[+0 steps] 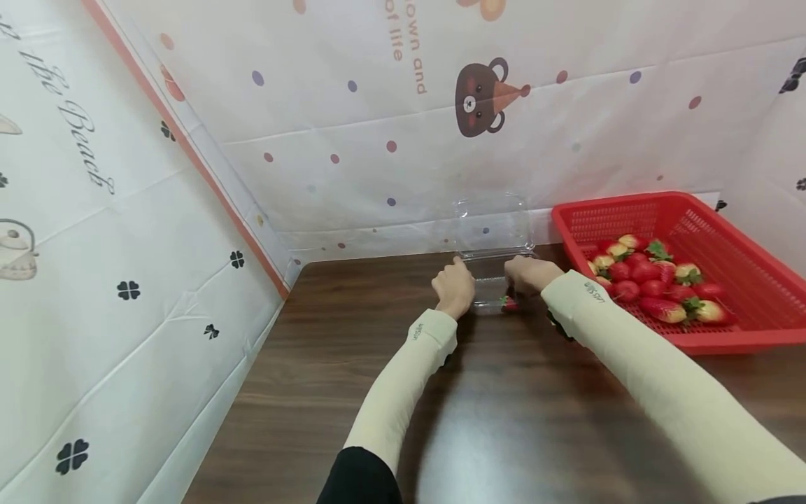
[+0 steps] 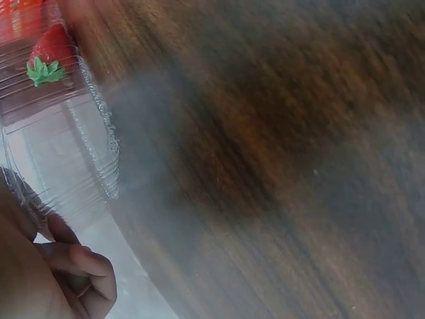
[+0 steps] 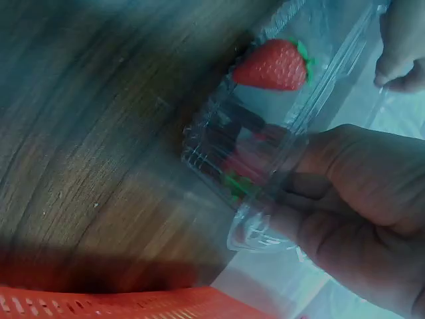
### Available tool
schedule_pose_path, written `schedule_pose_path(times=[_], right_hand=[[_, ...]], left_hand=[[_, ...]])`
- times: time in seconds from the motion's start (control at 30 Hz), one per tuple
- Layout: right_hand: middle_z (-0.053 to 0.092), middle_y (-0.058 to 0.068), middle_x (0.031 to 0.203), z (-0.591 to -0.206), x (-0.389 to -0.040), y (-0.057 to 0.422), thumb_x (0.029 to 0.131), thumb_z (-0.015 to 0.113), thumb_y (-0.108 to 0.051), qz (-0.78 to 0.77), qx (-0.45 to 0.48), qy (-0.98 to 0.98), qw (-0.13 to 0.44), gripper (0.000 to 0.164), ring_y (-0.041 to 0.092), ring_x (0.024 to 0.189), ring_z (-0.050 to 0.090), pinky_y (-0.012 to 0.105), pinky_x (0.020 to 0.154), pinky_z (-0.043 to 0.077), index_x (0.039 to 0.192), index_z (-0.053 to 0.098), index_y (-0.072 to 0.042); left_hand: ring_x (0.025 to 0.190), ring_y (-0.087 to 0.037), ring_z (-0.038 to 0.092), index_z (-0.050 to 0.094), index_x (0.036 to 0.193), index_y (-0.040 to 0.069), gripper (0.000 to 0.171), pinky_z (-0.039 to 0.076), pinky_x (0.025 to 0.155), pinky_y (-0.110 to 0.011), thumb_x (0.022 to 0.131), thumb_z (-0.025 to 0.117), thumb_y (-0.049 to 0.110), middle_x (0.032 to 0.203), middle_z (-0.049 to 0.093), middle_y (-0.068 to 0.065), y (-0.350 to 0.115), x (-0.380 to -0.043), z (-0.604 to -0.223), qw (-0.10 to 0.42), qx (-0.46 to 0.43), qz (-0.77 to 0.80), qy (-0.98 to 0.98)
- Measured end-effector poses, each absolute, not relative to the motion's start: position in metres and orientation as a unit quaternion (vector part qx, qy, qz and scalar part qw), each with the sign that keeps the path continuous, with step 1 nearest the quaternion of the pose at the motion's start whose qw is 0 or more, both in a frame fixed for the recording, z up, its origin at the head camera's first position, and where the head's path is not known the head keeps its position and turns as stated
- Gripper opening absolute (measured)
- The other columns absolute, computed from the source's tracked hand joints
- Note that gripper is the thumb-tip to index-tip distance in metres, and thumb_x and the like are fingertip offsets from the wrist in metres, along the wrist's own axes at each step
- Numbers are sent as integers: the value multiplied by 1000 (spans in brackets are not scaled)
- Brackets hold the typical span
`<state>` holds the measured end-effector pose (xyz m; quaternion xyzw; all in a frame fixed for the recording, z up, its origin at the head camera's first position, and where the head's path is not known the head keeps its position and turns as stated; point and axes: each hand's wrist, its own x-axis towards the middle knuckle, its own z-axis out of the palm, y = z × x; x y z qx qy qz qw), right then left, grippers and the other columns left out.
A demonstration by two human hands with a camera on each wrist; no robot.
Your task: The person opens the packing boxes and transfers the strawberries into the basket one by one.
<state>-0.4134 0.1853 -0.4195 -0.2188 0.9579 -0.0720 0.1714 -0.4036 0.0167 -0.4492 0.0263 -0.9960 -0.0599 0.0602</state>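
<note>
A clear plastic container (image 1: 491,288) sits on the table with its lid (image 1: 494,222) raised against the back wall. My left hand (image 1: 455,285) holds the container's left end; its fingers are curled there in the left wrist view. From the right, my right hand (image 3: 358,193) reaches over the rim, its fingertips inside around a strawberry (image 3: 240,185). That strawberry shows a green leafy cap through the plastic and is partly hidden by the fingers. Another red strawberry (image 3: 273,65) lies in the container, apart from the right hand.
A red plastic basket (image 1: 755,280) with a heap of strawberries (image 1: 655,276) stands to the right, near the right forearm. Patterned white sheeting (image 1: 378,140) rises behind and at the left of the brown wooden table (image 1: 340,350).
</note>
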Motion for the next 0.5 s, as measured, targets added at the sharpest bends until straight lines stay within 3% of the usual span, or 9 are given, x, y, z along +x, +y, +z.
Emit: schedule_pose_path(times=[0.07,0.27,0.4,0.5], right_hand=[[64,7,69,-398,-400,175,77,71,10,-77,-184,964,176,16,16,61,53,24,49,41,74,74,-5],[70,9,81,-390,-405,171,69,80,11,-60,-162,973,151,22,18,72,55,29,58,50,86,78,-3],[72,13,88,-390,-408,172,68,89,1,-49,-149,976,148,24,22,78,58,38,68,56,88,76,-2],[72,13,86,-392,-409,177,69,92,-5,-59,-144,977,146,24,22,77,59,39,68,57,85,75,-2]], left_hand=[[93,-21,75,53,143,16,47,58,73,-35,103,57,41,110,77,-4,18,-404,-448,48,28,-55,-997],[97,-22,75,41,155,13,64,58,77,-36,101,60,44,118,75,-6,19,-408,-447,22,35,-55,-998],[97,-23,75,41,154,12,65,58,75,-37,101,61,44,118,76,-6,18,-406,-451,18,37,-56,-998],[97,-22,75,43,153,12,64,59,75,-36,101,61,44,119,75,-5,20,-404,-452,19,33,-49,-998]])
